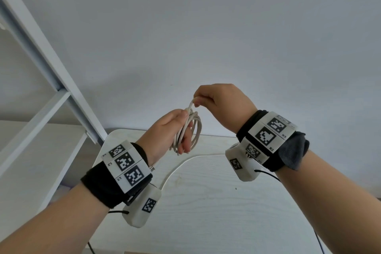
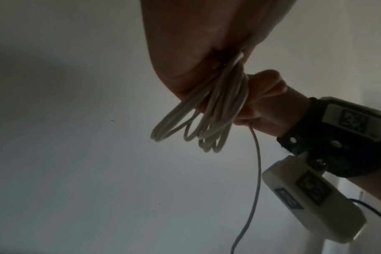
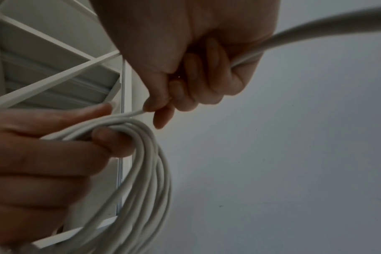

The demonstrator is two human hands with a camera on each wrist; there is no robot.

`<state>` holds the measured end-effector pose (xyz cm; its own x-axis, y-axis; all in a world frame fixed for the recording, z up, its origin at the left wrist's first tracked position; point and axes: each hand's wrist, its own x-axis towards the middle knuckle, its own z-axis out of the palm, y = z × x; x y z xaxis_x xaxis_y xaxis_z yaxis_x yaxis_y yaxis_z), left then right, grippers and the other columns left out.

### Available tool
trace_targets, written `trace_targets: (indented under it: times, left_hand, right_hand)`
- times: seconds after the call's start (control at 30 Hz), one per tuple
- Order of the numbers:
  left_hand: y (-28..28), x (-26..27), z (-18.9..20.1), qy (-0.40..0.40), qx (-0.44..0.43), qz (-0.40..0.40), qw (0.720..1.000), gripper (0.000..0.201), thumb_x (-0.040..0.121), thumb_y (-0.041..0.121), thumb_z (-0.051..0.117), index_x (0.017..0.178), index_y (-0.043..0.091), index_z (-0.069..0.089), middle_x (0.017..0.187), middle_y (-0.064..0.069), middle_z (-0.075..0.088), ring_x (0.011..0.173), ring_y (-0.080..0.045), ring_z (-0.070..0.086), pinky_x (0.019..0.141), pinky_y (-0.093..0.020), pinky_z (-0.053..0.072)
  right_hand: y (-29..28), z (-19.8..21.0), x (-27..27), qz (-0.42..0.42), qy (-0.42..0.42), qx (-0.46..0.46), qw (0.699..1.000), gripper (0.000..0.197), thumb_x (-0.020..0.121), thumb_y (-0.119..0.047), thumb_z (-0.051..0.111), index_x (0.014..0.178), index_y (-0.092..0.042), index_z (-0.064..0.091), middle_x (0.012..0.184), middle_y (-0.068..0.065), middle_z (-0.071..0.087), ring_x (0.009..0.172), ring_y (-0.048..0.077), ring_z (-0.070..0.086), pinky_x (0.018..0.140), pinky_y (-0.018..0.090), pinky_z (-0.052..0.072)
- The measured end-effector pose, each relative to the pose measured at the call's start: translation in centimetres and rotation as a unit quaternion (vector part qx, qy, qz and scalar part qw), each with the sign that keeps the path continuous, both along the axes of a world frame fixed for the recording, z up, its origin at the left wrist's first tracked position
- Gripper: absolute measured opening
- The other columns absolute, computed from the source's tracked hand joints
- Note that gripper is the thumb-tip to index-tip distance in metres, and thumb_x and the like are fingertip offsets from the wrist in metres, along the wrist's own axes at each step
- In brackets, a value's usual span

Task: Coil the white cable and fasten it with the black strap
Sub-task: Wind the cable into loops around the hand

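The left hand (image 1: 175,130) is holding up a bundle of loops of the white cable (image 1: 193,128) above the far end of the table (image 1: 206,212), fingers curled round one side of the loops so that the rest hangs free below. The right hand (image 1: 222,103) is just beside it, a little higher and to the right, pinching a single strand between thumb and forefinger and laying it toward the top of the bundle. In the right wrist view that strand is running on through the curled fingers (image 3: 207,72) and out past the camera. The loose tail (image 1: 181,163) is trailing down onto the table near the left wrist.

The cable is looking light and limp, yet springy enough that the loops are splaying into uneven sizes; they will probably fan open if the grip slackens. Its smooth jacket may slide through a loose pinch, so the feeding hand is best taking it a short way from the bundle. The bundle is best held where the loops cross, at the top, leaving the opposite side free for binding.

The black strap is not showing in any view, so fastening appears not yet begun.
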<state>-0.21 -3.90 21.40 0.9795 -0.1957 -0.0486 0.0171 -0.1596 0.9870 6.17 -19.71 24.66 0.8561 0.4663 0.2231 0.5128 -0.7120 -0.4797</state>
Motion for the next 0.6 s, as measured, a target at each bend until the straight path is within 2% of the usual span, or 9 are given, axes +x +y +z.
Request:
trace_targets:
  times: [0.1,0.17,0.23,0.33,0.47,0.6]
  left_hand:
    - [-0.3,-0.1,0.3,0.004,-0.019,-0.012,1.000,0.035,0.098,0.034,0.030,0.080,0.011,0.050,0.045,0.001,0.049,0.045,-0.017,0.046,0.054,-0.030,0.045]
    - [-0.4,0.1,0.7,0.015,-0.095,-0.023,0.995,0.034,0.094,0.035,0.033,0.078,0.010,0.048,0.043,0.005,0.038,0.038,-0.012,0.036,0.050,-0.028,0.046]
    - [-0.4,0.5,1.1,0.029,-0.175,-0.024,0.984,0.033,0.088,0.039,0.037,0.077,0.010,0.046,0.042,0.009,0.032,0.035,-0.007,0.028,0.045,-0.024,0.043]
    - [-0.3,1.0,1.5,0.057,-0.270,-0.007,0.961,0.034,0.091,0.039,0.035,0.075,0.012,0.047,0.041,0.011,0.028,0.034,-0.005,0.024,0.041,-0.020,0.038]
    - [0.9,2.2,2.1,0.094,-0.419,0.020,0.903,0.037,0.096,0.039,0.030,0.074,0.015,0.047,0.039,0.010,0.031,0.032,-0.002,0.027,0.040,-0.016,0.039]
    - [2.8,4.0,2.6,0.086,-0.538,0.063,0.836,0.035,0.098,0.036,0.032,0.074,0.014,0.045,0.041,0.008,0.035,0.033,-0.005,0.033,0.044,-0.016,0.044]
  right_hand:
    - [-0.1,-0.4,0.4,0.002,0.010,0.022,1.000,0.021,0.091,-0.033,0.048,0.079,-0.023,0.063,0.065,-0.012,0.056,0.064,0.010,0.051,0.067,0.030,0.045]
    - [-0.3,-1.2,0.8,-0.008,0.027,0.049,0.998,0.027,0.090,-0.037,0.049,0.073,-0.021,0.061,0.054,-0.010,0.053,0.054,0.006,0.046,0.061,0.027,0.040]
    - [-0.4,-2.1,1.0,-0.018,0.040,0.062,0.997,0.034,0.091,-0.042,0.045,0.064,-0.025,0.055,0.049,-0.009,0.050,0.051,0.005,0.044,0.059,0.026,0.037]
    - [-0.4,-3.7,1.0,-0.037,0.060,0.084,0.994,0.040,0.093,-0.043,0.039,0.056,-0.029,0.043,0.052,-0.008,0.044,0.055,0.014,0.042,0.061,0.032,0.038]
    - [-1.1,-6.2,1.0,-0.073,0.096,0.091,0.988,0.039,0.094,-0.041,0.036,0.065,-0.019,0.049,0.058,-0.003,0.044,0.057,0.018,0.043,0.062,0.034,0.041]
    - [-1.7,-8.7,-0.4,-0.061,0.129,0.049,0.989,0.035,0.095,-0.040,0.035,0.070,-0.019,0.048,0.056,-0.005,0.043,0.053,0.016,0.041,0.061,0.033,0.039]
